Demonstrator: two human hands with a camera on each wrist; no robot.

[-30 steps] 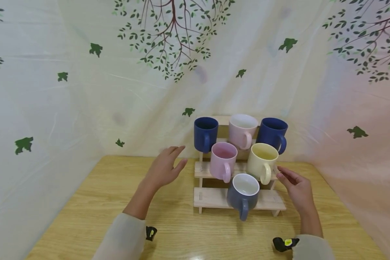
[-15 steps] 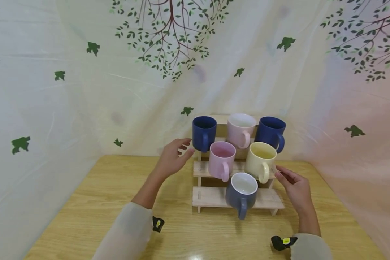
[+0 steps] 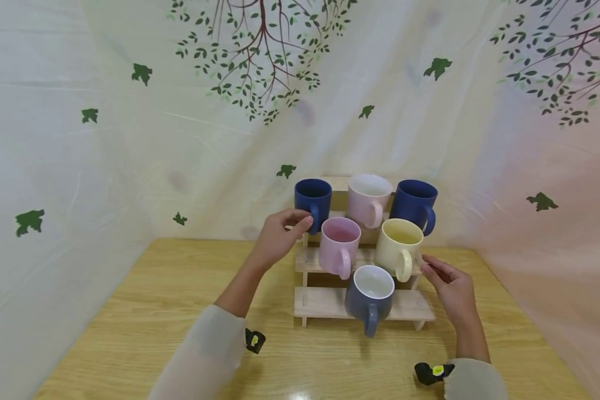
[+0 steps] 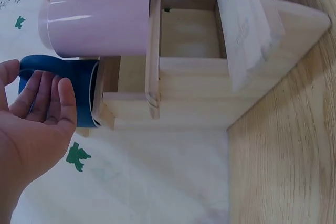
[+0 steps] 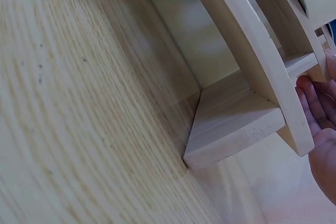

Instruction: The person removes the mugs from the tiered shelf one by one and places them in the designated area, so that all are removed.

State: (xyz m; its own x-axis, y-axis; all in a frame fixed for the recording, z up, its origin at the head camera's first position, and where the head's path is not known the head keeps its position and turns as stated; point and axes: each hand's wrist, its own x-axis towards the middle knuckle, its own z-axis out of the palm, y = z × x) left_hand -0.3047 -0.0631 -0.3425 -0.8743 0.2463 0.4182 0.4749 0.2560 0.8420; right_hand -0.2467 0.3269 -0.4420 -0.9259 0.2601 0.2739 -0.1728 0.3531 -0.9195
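Note:
My left hand (image 3: 278, 233) is at the dark blue mug (image 3: 325, 190) at the rack's upper left, its thumb and fingertips right at the mug's handle. In the left wrist view the fingers (image 4: 42, 98) are loosely curved in front of that mug (image 4: 81, 85), with space between them and the thumb. My right hand (image 3: 457, 297) holds the right end of the middle shelf of a wooden tiered rack (image 3: 325, 303), thumb and fingers pinched there. The right wrist view shows its fingers (image 5: 315, 103) beside the shelf ends; part of the hand is out of frame.
A pale pink mug (image 3: 362, 203) and another dark blue mug (image 3: 407, 203) share the top tier. On the middle tier stand a pink mug (image 3: 337, 247) and a cream mug (image 3: 392, 250). A grey-blue mug (image 3: 362, 303) stands below. Leaf-printed fabric (image 3: 205, 166) hangs behind the wooden table (image 3: 165, 305).
My left hand has moved right, from beside the rack to the upper-left blue mug's handle, and its thumb and fingers have come closer together. My right hand stays at the rack's shelf end.

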